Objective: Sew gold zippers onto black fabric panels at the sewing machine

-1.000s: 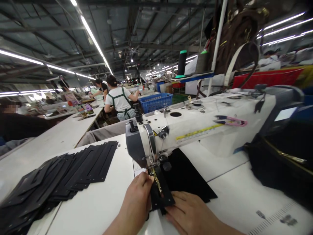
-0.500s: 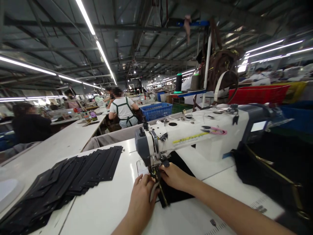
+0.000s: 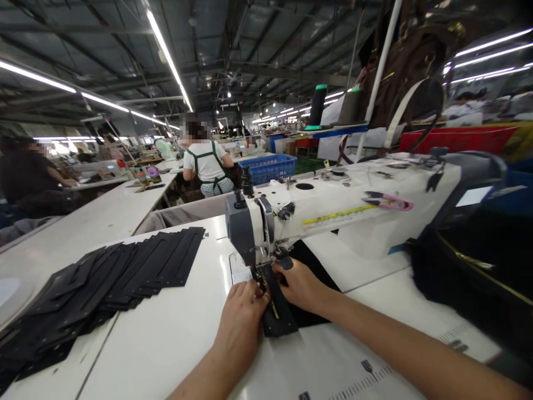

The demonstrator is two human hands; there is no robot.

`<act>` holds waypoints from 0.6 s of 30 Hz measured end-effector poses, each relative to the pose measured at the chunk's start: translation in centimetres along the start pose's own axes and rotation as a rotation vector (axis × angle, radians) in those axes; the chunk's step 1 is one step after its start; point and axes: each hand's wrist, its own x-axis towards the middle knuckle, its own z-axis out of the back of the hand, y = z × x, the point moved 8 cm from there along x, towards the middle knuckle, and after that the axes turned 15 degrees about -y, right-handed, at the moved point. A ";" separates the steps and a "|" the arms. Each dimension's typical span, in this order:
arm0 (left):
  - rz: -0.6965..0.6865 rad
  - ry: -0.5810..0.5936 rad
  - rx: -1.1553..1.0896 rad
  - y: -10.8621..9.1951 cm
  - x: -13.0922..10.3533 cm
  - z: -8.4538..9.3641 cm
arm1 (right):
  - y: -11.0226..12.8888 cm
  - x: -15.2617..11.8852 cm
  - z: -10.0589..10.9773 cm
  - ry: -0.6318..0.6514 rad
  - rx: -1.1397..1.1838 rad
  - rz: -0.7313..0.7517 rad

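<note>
Just in front of the needle area of a white sewing machine (image 3: pixel 353 216) lies a narrow black panel (image 3: pixel 280 326) with a gold zipper (image 3: pixel 275 309) showing along its slot. My left hand (image 3: pixel 242 311) grips the panel's left edge, fingers bent together near the presser foot. On the other side, my right hand (image 3: pixel 302 286) has its fingers curled onto the panel's right side, close under the machine head; its fingertips are partly hidden. Beneath the panel and my right hand, a larger black fabric piece (image 3: pixel 318 269) spreads over the white table (image 3: pixel 179 344).
Several slotted black panels (image 3: pixel 120 278) lie overlapped in a stack at left. Pink-handled thread snips (image 3: pixel 389 201) rest on the machine arm. Black material with a gold zipper (image 3: pixel 470 261) lies at right. Beyond are a blue basket (image 3: pixel 268 168) and a seated co-worker (image 3: pixel 208 164).
A dark slotted panel now covers more around the zipper in front of the needle. Both hands remain close to the presser foot. My view has shifted slightly, moving the machine's right end rightward.
</note>
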 end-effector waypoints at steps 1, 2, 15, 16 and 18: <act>-0.003 0.005 -0.011 -0.1 0.1 0.0 | -0.1 -0.1 0.1 -0.009 -0.035 -0.017; -0.009 0.009 -0.021 -0.2 0.1 0.1 | -0.3 -0.3 0.1 -0.013 -0.070 -0.040; -0.056 0.068 0.023 -0.8 0.2 -0.1 | -1.4 0.2 -0.1 0.034 -0.254 -0.222; -0.052 0.073 0.030 -0.9 0.0 0.1 | -0.7 -0.5 0.5 0.030 -0.236 -0.174; -0.045 0.054 0.036 -1.1 -0.7 0.8 | 1.2 -2.4 1.7 0.023 -0.160 -0.018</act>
